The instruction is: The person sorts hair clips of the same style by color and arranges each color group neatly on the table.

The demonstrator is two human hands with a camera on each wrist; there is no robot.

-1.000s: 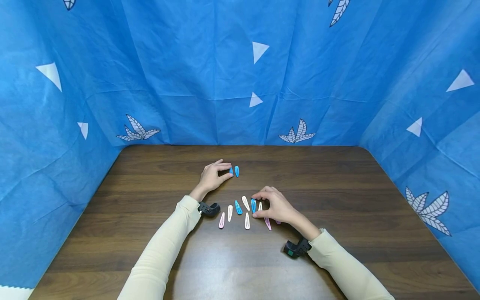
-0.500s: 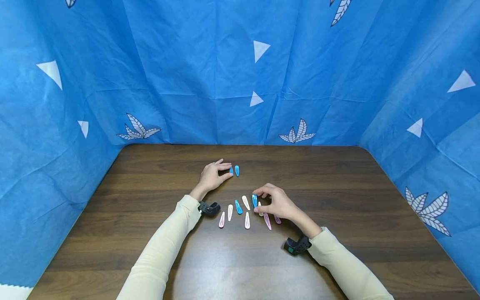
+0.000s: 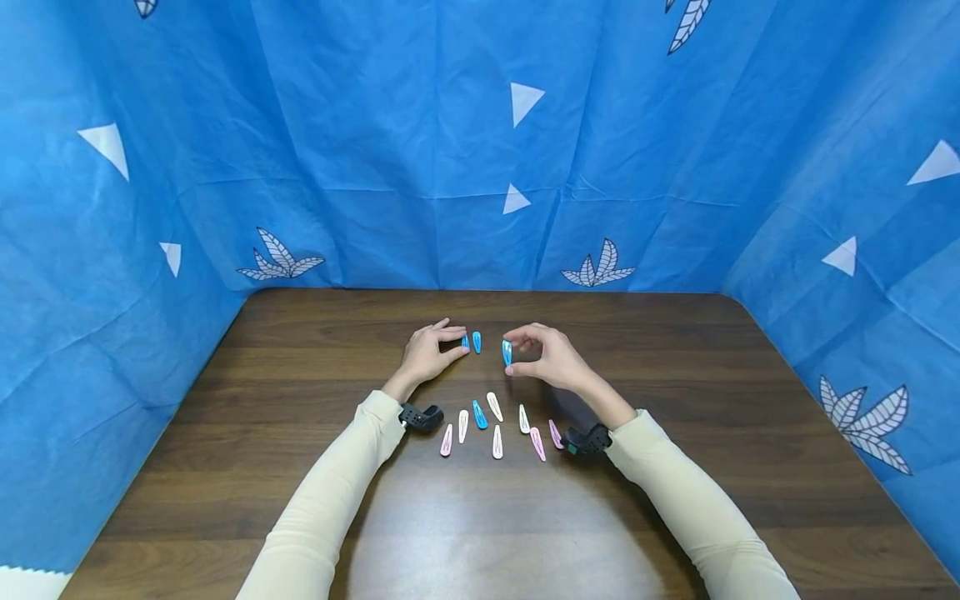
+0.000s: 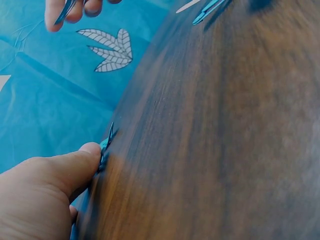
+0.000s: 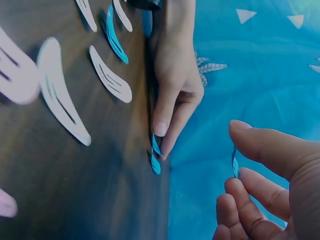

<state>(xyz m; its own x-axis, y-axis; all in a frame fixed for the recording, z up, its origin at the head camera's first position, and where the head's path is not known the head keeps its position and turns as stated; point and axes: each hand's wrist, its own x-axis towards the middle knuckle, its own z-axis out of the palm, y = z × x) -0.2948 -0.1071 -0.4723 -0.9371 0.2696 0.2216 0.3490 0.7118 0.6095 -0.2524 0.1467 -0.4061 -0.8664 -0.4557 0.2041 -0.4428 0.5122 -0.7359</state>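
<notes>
Blue sheeting [image 3: 390,125] is hanging round the back and both sides, white triangles and leaf prints showing, and a dark wooden table [image 3: 660,358] is stretching out under two busy hands. Over towards the far side, the left hand [image 3: 426,354] is pinching a small blue clip [image 3: 465,342] down at the tabletop, thumb and fingers clamped on it, while a second blue clip [image 3: 477,342] is lying just beside, to the right. And look at the right hand [image 3: 555,358]: thumb and finger are gripping a raised blue clip [image 3: 507,353] by its two ends, holding it up off the wood, near that pair. Closer to the person, more are lying scattered: a pale pink clip [image 3: 446,441] at the left, a white clip [image 3: 462,427] beside it, then a lone blue clip [image 3: 480,414], a tilted cream clip [image 3: 494,407] and, below, an upright-pointing cream clip [image 3: 497,442]. Further right, another pale clip [image 3: 524,419] is sitting above a slanting pink clip [image 3: 537,444], and a mauve clip [image 3: 556,434] is resting near the right wristband [image 3: 587,439].
</notes>
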